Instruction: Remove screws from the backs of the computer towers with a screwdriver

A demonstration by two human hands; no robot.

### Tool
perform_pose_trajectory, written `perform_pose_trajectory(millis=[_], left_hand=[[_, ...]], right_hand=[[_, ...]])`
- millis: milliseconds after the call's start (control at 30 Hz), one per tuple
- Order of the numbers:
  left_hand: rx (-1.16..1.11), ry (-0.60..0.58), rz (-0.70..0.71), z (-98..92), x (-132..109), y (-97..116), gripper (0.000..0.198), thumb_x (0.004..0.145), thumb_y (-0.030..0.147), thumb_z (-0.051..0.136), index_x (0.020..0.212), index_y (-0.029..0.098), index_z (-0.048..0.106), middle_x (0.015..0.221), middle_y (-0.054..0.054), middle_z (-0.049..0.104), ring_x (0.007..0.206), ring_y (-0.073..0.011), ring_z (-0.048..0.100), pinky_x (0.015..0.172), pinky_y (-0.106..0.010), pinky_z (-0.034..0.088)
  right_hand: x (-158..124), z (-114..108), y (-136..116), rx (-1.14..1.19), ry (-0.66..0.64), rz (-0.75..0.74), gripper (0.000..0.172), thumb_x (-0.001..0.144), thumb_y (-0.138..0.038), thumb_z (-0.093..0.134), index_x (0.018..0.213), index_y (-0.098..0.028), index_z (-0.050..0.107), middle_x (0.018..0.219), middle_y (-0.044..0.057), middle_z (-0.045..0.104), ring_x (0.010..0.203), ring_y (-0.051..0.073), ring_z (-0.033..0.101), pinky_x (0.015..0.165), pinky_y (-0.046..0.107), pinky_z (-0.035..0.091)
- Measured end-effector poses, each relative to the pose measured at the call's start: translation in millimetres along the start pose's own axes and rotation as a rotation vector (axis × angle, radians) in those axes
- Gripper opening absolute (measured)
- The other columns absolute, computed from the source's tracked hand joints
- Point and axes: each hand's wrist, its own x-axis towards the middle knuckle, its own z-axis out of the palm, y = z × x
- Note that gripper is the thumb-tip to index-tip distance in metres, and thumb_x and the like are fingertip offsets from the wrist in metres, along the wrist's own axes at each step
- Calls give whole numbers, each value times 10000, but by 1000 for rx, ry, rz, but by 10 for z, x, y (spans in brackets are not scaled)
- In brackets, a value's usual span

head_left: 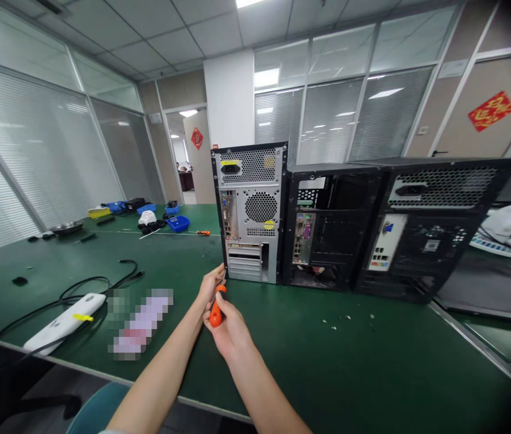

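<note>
Judging by the pose, probably at the step of turning a fastener at the lower left rear corner of the silver-backed computer case [251, 214]; loosening or tightening, cannot tell which. Grasping the orange-and-black screwdriver [216, 314] by its handle in the right hand [228, 331], with a closed grip. Reaching to the case corner with the left hand [212, 286], fingers close about the tip end; cannot tell the state of that grip, with the fingertips partly hidden.

Held low over the green tabletop [327, 374], on the near side of the case, left of the middle black case [341, 235]. Pointing tip to far, handle end to near. Running lengthwise from near to far, leaning slightly right toward the tip; cannot tell the exact tilt.

For the next move, likely needs steady seating of the tip, square alignment and wrist rotation.
</note>
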Motion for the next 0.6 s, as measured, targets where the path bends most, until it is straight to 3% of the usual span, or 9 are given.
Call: perform_pose_trajectory(millis=[167,600], left_hand=[[-6,8,-22,9,-10,20,516,639,-33,403,1067,152,625,1240,-53,546,1125,-166,522,905,-261,439],[22,-5,-12,9,-34,18,570,634,-1,389,1153,149,574,1254,-48,534,1142,-152,506,953,-277,405]], right_hand=[[24,-28,25,-22,27,-14,175,570,-24,681,615,-135,553,553,10,600,543,92,557,486,187,415],[13,-24,15,-12,109,36,132,662,-5,560,655,-137,552,585,12,598,596,112,588,592,288,493]])
